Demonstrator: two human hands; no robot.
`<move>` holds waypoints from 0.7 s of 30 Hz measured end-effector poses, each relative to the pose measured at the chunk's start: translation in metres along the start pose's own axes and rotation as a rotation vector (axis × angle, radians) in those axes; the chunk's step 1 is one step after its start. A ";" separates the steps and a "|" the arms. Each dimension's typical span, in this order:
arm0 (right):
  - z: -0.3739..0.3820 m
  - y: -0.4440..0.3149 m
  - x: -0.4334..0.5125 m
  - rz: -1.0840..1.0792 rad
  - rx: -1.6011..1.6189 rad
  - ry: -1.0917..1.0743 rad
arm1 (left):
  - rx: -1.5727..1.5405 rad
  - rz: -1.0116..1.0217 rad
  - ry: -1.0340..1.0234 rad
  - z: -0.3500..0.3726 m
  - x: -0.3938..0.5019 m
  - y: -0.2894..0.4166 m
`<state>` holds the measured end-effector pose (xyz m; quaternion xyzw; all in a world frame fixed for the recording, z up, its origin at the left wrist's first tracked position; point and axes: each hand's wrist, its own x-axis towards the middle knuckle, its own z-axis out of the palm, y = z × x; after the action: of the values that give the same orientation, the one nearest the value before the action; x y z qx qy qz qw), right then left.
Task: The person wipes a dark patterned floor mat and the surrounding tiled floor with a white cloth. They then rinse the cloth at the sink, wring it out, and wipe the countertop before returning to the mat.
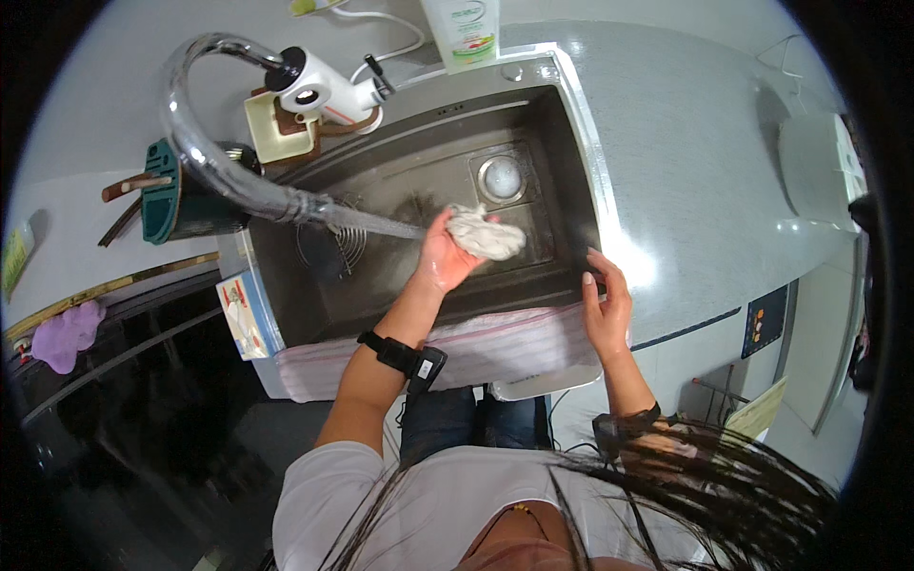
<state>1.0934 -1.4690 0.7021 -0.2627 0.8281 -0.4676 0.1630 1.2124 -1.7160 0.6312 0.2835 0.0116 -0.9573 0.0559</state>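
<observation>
My left hand (448, 258), palm up and wet, holds a crumpled white cloth (485, 234) over the dark sink basin (385, 271). From the curved chrome faucet spout (214, 164), a stream of water (378, 223) runs onto this hand. My right hand (608, 307) is at the sink's right front corner with its fingers apart and nothing in it. A striped towel (514, 339) lies along the front edge of the sink, beneath my left forearm and beside my right wrist.
Behind the basin stand a white faucet body (321, 86) and a white bottle (468, 32). To the left are a green utensil holder (161, 193) and a small box (243, 317). A round drain strainer (502, 178) sits in the basin. Grey countertop (685, 178) extends rightward.
</observation>
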 end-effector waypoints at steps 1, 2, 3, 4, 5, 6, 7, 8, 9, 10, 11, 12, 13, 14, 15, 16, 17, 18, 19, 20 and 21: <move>0.015 -0.009 0.002 -0.041 0.116 0.020 | -0.019 0.097 -0.039 0.001 -0.010 0.008; 0.035 -0.018 0.007 -0.040 0.306 -0.032 | -0.017 0.144 -0.011 0.000 -0.016 0.013; 0.059 -0.026 0.014 0.175 0.499 -0.101 | -0.013 0.164 0.000 -0.001 -0.018 0.015; 0.086 -0.032 0.023 0.262 0.499 -0.143 | -0.006 0.195 0.018 -0.003 -0.018 0.013; 0.115 -0.038 0.032 0.302 0.467 -0.159 | 0.012 0.231 0.048 -0.006 -0.015 0.011; 0.143 -0.042 0.041 0.461 0.695 -0.162 | -0.006 0.225 0.037 -0.011 -0.014 0.008; 0.168 -0.046 0.047 0.676 0.983 -0.190 | 0.050 0.292 0.116 -0.016 -0.011 0.006; 0.191 -0.050 0.049 0.840 1.238 -0.233 | 0.108 0.360 0.185 -0.021 -0.011 0.006; 0.209 -0.054 0.048 0.665 1.415 -0.213 | 0.171 0.422 0.175 -0.025 -0.012 0.005; 0.222 -0.059 0.045 0.561 1.176 -0.347 | 0.339 0.492 0.325 -0.028 -0.014 0.009; 0.232 -0.062 0.041 0.345 0.731 -0.423 | 0.191 0.585 0.225 -0.031 -0.022 0.012; 0.238 -0.065 0.037 0.158 0.420 -0.345 | 0.184 0.594 0.109 -0.031 -0.025 0.014; 0.242 -0.068 0.035 0.114 0.195 -0.369 | 0.138 0.604 0.134 -0.030 -0.031 0.016; 0.245 -0.070 0.034 0.264 0.480 -0.308 | 0.235 0.507 0.172 -0.027 -0.034 0.017; 0.246 -0.071 0.034 0.454 0.744 -0.287 | 0.297 0.325 0.251 -0.022 -0.036 0.014; 0.247 -0.072 0.034 0.440 0.785 -0.249 | 0.270 0.305 0.286 -0.018 -0.039 0.020; 0.248 -0.073 0.035 0.475 0.692 -0.257 | 0.326 0.375 0.299 -0.014 -0.040 0.023; 0.248 -0.075 0.035 0.487 0.662 -0.367 | 0.370 0.460 0.389 -0.011 -0.042 0.024; 0.248 -0.076 0.035 0.443 0.594 -0.448 | 0.372 0.536 0.409 -0.009 -0.042 0.027; 0.249 -0.077 0.035 0.522 0.425 -0.535 | 0.379 0.514 0.412 -0.009 -0.043 0.027; 0.250 -0.078 0.035 0.476 0.484 -0.433 | 0.319 0.454 0.354 -0.010 -0.043 0.031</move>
<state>1.2157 -1.6948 0.6411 -0.1103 0.6783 -0.5320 0.4947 1.2574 -1.7418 0.6465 0.4459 -0.1923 -0.8461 0.2200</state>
